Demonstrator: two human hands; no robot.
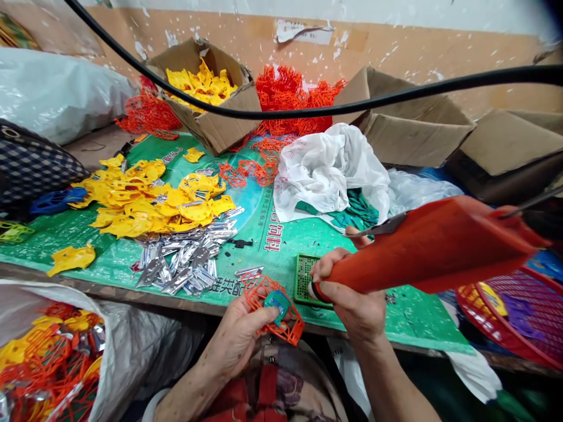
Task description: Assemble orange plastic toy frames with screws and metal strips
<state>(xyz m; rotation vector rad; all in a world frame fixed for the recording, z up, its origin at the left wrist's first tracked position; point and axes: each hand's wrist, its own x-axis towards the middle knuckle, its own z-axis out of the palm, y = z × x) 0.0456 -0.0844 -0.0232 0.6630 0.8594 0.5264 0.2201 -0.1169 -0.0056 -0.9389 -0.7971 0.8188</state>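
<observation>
My left hand point(246, 328) is closed on an orange plastic lattice frame point(294, 333), the thumb pressing a small teal plastic piece point(278, 306) against it. In my right hand point(352, 299) is a hanging electric screwdriver point(422, 246) wrapped in an orange-red cover, my fingers round its lower end. That end is over a small green basket point(302, 275) holding tiny dark parts, probably screws. Whether the tip touches them is hidden by my hand. Just beyond the frame lie a few silver metal blades point(248, 271).
Yellow plastic parts point(145, 199) and silver blades point(180, 264) are heaped at left. Behind are an orange frame pile point(299, 99), cardboard boxes point(417, 129) and a white bag point(325, 164) of teal pieces. A black cable point(281, 112) crosses above; a sack point(132, 334) and red basket point(519, 316) flank me.
</observation>
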